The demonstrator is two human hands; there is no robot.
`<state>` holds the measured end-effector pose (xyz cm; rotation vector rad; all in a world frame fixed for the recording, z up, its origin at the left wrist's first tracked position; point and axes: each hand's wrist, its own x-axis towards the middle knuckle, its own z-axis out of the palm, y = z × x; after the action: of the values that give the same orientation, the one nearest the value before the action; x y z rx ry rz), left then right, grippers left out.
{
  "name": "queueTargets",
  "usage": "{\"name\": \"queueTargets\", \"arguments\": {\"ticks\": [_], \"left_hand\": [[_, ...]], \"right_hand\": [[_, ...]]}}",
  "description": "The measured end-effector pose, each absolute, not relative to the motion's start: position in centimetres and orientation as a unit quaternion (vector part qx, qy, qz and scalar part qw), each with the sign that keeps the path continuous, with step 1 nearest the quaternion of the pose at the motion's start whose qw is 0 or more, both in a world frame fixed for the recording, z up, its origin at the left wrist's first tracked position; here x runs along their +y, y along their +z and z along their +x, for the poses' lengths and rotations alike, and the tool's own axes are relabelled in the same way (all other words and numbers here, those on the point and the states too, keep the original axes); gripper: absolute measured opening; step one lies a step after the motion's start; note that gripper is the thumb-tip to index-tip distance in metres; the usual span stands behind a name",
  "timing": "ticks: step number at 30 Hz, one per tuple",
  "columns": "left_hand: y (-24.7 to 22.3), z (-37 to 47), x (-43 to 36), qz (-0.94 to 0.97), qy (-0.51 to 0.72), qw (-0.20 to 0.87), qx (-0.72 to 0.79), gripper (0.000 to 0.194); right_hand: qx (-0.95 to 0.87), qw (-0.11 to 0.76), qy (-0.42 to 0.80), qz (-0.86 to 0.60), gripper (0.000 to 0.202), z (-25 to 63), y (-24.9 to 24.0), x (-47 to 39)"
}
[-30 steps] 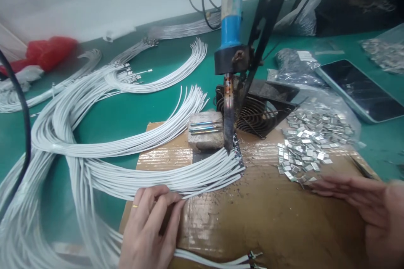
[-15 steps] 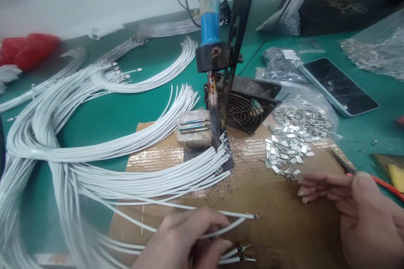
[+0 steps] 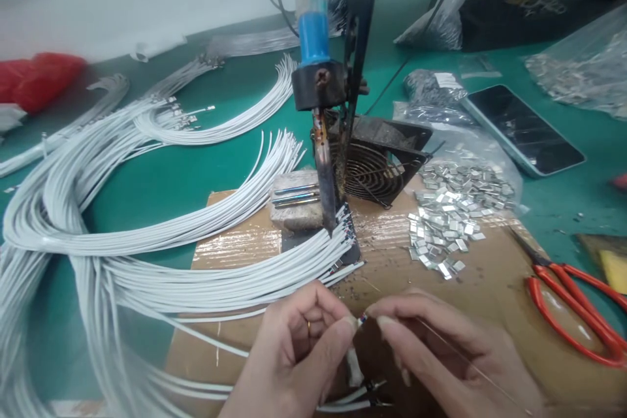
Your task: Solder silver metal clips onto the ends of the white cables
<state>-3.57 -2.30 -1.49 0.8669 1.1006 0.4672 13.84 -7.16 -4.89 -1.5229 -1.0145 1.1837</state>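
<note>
over the near cardboard, the left hand pinches a cable end beside the right hand, whose grip i cannot tell.

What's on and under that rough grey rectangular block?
Slim, shiny metal rods lie atop the rough grey block. A flat dark sheet peeks out below its front edge; whatever lies directly underneath is covered.
</note>
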Motion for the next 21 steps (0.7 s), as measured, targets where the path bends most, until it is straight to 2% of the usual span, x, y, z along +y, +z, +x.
{"name": "queueTargets", "arguments": {"ticks": [3, 6, 9, 12, 15, 17, 19, 21], "left_hand": [[-1.4, -3.5, -2.5, 0.407, 0.223, 0.733, 0.498, 0.046], [-1.3, -3.2, -2.6, 0.423, 0.232, 0.716, 0.505, 0.044], [-1.2, -2.8, -2.8, 0.442, 0.233, 0.691, 0.523, 0.035], [-1.3, -2.5, -2.9, 0.465, 0.235, 0.656, 0.547, 0.025], [-1.6, -2.5, -3.1, 0.489, 0.238, 0.627, 0.558, 0.022], [-1.9, -2.6, -3.3, 0.514, 0.234, 0.612, 0.554, 0.022], [-2.3, -2.7, -3.5, 0.538, 0.238, 0.596, 0.547, 0.022], [-2.7, -2.9, -3.6, 0.559, 0.243, 0.578, 0.543, 0.022]], "right_hand": [[-0.430, 0.448, 0.504, -0.601, 0.015, 13.4, -5.4, -6.8], [-0.413, 0.459, 0.506, -0.602, 0.024, 12.9, -5.0, -6.7], [-0.309, 0.475, 0.544, -0.619, 0.037, 12.5, -4.3, -6.9], [-0.239, 0.489, 0.536, -0.646, 0.038, 13.0, -4.1, -7.1], [-0.353, 0.490, 0.440, -0.665, 0.029, 14.0, -4.3, -6.9], [-0.474, 0.459, 0.377, -0.650, 0.019, 14.6, -4.3, -6.7], [-0.562, 0.425, 0.349, -0.617, 0.011, 14.9, -4.2, -6.5], [-0.601, 0.415, 0.349, -0.588, 0.014, 15.1, -4.1, -6.4]]}}
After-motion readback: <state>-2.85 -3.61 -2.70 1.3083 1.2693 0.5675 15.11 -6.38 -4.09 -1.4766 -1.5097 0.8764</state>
